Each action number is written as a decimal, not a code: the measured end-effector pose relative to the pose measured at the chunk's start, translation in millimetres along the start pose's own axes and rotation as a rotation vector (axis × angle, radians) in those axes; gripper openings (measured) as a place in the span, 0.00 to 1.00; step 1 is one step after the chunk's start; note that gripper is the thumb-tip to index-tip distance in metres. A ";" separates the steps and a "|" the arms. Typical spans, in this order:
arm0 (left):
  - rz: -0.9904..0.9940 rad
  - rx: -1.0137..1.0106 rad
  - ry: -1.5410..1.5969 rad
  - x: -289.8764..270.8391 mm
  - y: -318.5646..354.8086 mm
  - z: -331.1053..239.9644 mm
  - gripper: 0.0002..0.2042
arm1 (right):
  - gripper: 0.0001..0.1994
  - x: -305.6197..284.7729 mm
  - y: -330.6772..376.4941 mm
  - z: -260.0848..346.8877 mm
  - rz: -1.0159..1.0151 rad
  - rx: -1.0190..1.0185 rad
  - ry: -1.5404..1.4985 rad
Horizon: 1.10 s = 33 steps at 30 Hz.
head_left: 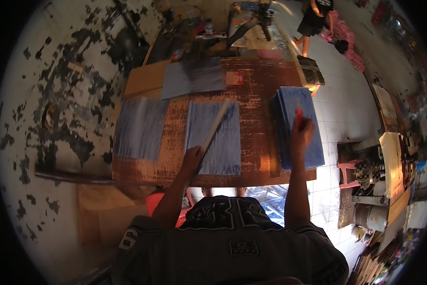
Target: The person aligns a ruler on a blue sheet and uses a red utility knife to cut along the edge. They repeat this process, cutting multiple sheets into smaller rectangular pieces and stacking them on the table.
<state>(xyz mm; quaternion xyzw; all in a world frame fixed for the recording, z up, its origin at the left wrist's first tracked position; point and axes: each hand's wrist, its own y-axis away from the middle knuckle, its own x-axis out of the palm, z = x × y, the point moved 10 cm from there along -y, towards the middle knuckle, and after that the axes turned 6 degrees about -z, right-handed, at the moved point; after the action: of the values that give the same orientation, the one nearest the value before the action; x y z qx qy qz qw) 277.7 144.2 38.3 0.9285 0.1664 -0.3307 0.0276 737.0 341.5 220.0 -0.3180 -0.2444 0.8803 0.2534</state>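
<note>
While my L fingers (197, 150) are gripping the near end of a long pale strip (216, 124), it's running diag. over the middle blue sheet (226, 152), far end slanting to the R. My R fingers (301, 123) are pinching a small red item (299, 112), too blurry to ID, over a thick stack of blue sheets (286, 107) on the R side of the worktop (257, 92); can't tell if it's touching. Another blue sheet (139, 128) is lying L of the middle one, & a blurred grey-blue sheet (187, 81) is lying farther off, next to a tan board (143, 78). A small red card (234, 78) is sitting just beside that sheet, on its R. A person in dark clothes (313, 21) is showing upper R.
</note>
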 end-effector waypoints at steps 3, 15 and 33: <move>-0.025 -0.009 -0.063 -2.3 2.5 13.1 0.17 | 0.16 5.8 -8.5 -28.8 0.019 -0.043 0.192; 0.084 -0.190 0.078 -18.5 -16.7 30.0 0.21 | 0.20 12.3 5.1 -21.4 0.081 -0.152 0.440; -0.101 0.282 -0.597 -93.3 -286.4 7.7 0.17 | 0.18 14.9 3.8 -25.4 0.101 -0.156 0.398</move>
<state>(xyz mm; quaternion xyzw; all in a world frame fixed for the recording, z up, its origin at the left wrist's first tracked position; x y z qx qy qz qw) 111.6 386.0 107.3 0.7759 0.1491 -0.6090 -0.0702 743.2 354.4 194.0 -0.5161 -0.2407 0.7901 0.2269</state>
